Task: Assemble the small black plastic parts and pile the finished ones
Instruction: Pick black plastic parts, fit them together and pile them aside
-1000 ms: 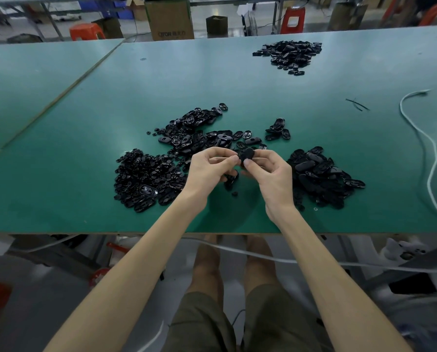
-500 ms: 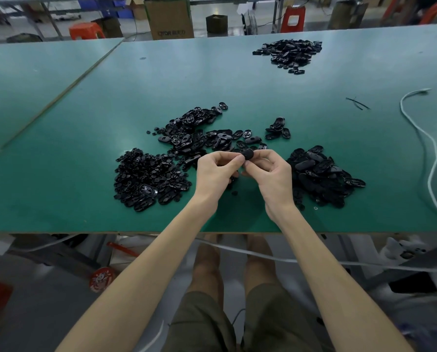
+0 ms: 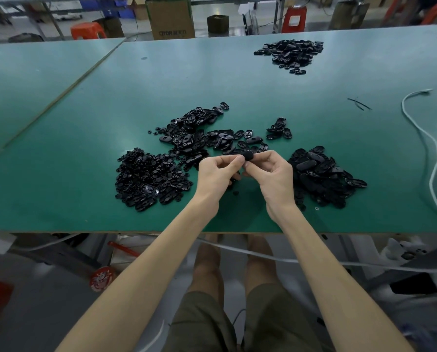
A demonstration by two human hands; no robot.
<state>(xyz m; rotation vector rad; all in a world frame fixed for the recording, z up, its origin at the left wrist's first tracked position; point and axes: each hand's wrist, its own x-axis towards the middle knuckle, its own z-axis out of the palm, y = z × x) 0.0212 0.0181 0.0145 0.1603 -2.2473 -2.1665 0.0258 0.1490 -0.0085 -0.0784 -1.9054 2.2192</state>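
— How are the hands posed?
— Both forearms reach over the near edge of the table (image 3: 85, 199). The left hand (image 3: 217, 175) and right hand (image 3: 275, 180) meet above it, fingers (image 3: 227, 160) curled.
— And the part?
— The small black part (image 3: 248, 155) is pinched between the fingertips of both hands, held between the two nearest piles (image 3: 146, 179).

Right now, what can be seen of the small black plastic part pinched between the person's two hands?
The small black plastic part looks rounded, dark and matte; finer detail is too small to tell. Only its top end shows, since fingers hide the rest. The left hand and the right hand pinch it between their fingertips, apparently just above the green table, in front of the scattered middle pile of black oval parts.
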